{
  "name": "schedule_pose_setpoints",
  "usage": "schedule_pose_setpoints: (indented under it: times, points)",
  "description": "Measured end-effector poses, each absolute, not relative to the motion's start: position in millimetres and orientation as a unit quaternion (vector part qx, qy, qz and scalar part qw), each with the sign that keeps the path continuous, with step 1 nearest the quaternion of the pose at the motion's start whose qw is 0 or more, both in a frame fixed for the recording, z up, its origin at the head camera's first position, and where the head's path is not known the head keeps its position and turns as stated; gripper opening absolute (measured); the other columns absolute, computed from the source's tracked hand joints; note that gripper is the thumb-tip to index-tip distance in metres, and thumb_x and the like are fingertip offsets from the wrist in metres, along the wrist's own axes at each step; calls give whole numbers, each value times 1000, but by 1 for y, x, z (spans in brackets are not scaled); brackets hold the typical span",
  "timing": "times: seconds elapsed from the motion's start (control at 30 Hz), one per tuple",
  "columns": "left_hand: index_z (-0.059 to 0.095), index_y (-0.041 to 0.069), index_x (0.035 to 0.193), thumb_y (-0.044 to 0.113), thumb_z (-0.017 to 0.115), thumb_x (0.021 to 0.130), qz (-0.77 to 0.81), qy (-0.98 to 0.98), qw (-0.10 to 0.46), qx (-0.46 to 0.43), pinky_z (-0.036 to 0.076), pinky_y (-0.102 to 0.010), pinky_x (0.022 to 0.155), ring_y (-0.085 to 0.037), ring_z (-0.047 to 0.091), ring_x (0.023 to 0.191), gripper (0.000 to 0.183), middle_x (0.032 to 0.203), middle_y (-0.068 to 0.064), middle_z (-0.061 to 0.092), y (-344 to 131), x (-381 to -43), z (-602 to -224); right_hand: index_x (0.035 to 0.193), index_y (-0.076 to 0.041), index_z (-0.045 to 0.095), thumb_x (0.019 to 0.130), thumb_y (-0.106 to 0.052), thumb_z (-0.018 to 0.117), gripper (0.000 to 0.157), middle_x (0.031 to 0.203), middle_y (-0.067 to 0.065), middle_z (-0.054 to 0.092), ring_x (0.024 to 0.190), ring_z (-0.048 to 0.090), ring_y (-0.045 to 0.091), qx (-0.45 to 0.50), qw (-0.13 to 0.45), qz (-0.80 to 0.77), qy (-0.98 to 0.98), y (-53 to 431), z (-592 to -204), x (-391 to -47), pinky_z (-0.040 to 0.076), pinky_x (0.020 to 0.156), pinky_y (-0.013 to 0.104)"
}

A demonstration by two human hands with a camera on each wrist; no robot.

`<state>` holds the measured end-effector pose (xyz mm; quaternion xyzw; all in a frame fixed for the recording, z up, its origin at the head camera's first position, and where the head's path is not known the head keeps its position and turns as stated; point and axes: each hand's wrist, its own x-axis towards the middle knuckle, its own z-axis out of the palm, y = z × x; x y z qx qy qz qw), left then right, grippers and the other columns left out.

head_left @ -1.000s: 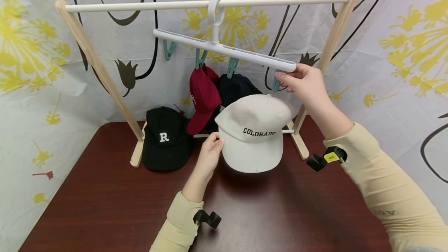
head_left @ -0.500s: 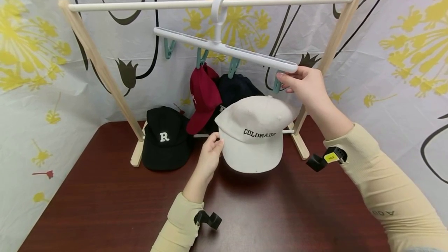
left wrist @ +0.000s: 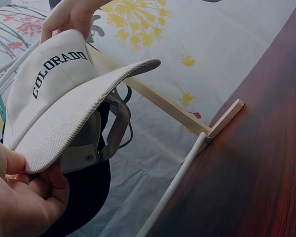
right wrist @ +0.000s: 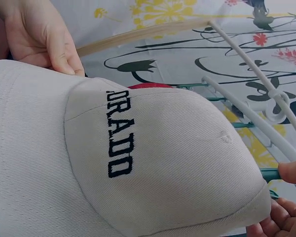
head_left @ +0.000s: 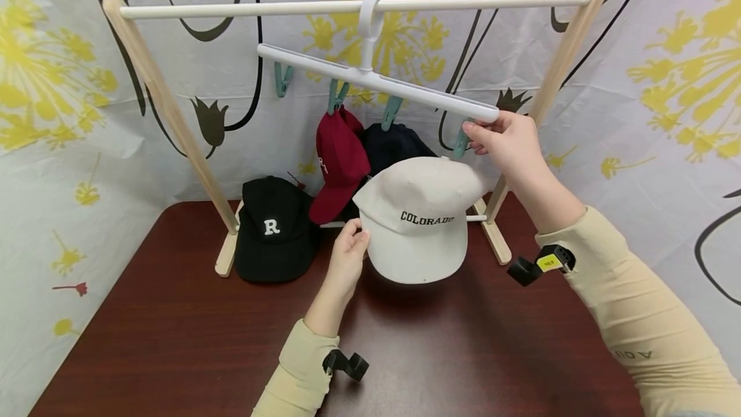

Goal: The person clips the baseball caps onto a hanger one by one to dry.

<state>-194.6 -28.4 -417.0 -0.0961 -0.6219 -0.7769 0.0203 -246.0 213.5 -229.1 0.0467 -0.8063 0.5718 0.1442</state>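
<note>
A white cap (head_left: 419, 217) lettered COLORADO is held up above the table, brim toward me. My left hand (head_left: 345, 253) pinches the side of its brim, thumb on top and fingers curled beneath in the left wrist view. At the low right end of a white hanger (head_left: 428, 95), my right hand (head_left: 509, 143) pinches a green clip (right wrist: 271, 174). That clip sits right at the cap's crown edge in the right wrist view. A red cap (head_left: 336, 159) hangs from another green clip (head_left: 337, 96), and a navy cap (head_left: 396, 143) hangs beside it.
A black cap (head_left: 272, 237) with a white R rests on the dark red table (head_left: 191, 327) at left. The hanger's hook (head_left: 369, 18) sits on the white rod (head_left: 243, 10) of a wooden rack (head_left: 173, 127). A patterned cloth (head_left: 654, 166) stands behind.
The rack's top and the hanger have shifted a little to the right. My right hand has moved slightly right with the clip; the left still grips the brim.
</note>
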Motion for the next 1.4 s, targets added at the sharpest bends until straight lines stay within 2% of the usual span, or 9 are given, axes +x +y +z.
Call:
schedule_pose_setpoints:
  times: [0.17, 0.4, 0.63, 0.77, 0.9, 1.03, 1.13, 1.4]
  points:
    - [48, -3, 110, 3, 40, 102, -778, -620, 30, -94, 40, -28, 71, -13, 46, 73, 13, 69, -2, 45, -29, -195, -419, 95, 4, 60, 91, -14, 66, 20, 64, -14, 63, 58, 60, 2, 45, 155, 562, -811, 213, -230, -246, 50, 58, 18]
    - [47, -4, 110, 2, 39, 102, -788, -607, 37, -98, 43, -30, 81, -14, 52, 85, 13, 80, -5, 54, -28, -195, -419, 103, 5, 62, 91, -16, 66, 24, 65, -14, 63, 60, 59, 5, 32, 157, 551, -819, 213, -231, -244, 49, 61, 20]
    - [47, -3, 110, 3, 39, 102, -790, -604, 45, -97, 41, -30, 78, -15, 48, 81, 12, 72, -3, 41, -27, -196, -421, 101, 5, 63, 91, -17, 67, 24, 64, -13, 62, 58, 55, 3, 24, 166, 541, -824, 215, -232, -242, 47, 57, 19]
    - [47, -3, 112, 3, 40, 102, -792, -601, 54, -93, 41, -29, 78, -14, 48, 80, 14, 70, -2, 38, -26, -196, -421, 98, 5, 63, 91, -16, 67, 23, 63, -12, 62, 59, 55, 3, 22, 169, 546, -820, 215, -233, -241, 47, 55, 19]
    - [48, -4, 114, 3, 40, 102, -793, -599, 66, -90, 41, -29, 80, -15, 49, 83, 16, 74, -4, 45, -25, -196, -423, 100, 5, 64, 91, -17, 67, 24, 63, -12, 63, 60, 55, 3, 19, 165, 542, -824, 216, -233, -240, 47, 55, 20]
    - [49, -3, 116, 3, 40, 102, -790, -601, 81, -84, 42, -31, 86, -16, 52, 91, 18, 88, -9, 58, -26, -196, -423, 102, 5, 65, 91, -20, 67, 26, 64, -11, 64, 63, 56, 3, 15, 161, 536, -829, 218, -233, -240, 47, 55, 20]
    - [50, -2, 117, 3, 40, 102, -792, -599, 86, -81, 41, -32, 88, -16, 53, 95, 18, 95, -11, 61, -26, -196, -423, 102, 4, 65, 91, -20, 67, 27, 63, -13, 63, 62, 56, 3, 13, 159, 537, -828, 218, -233, -239, 46, 55, 20]
    - [51, -1, 116, 3, 41, 102, -800, -588, 96, -67, 41, -30, 84, -16, 51, 91, 18, 86, -6, 58, -22, -196, -423, 103, 4, 65, 91, -21, 67, 28, 62, -14, 62, 62, 56, 4, 15, 148, 549, -823, 216, -230, -234, 46, 56, 21]
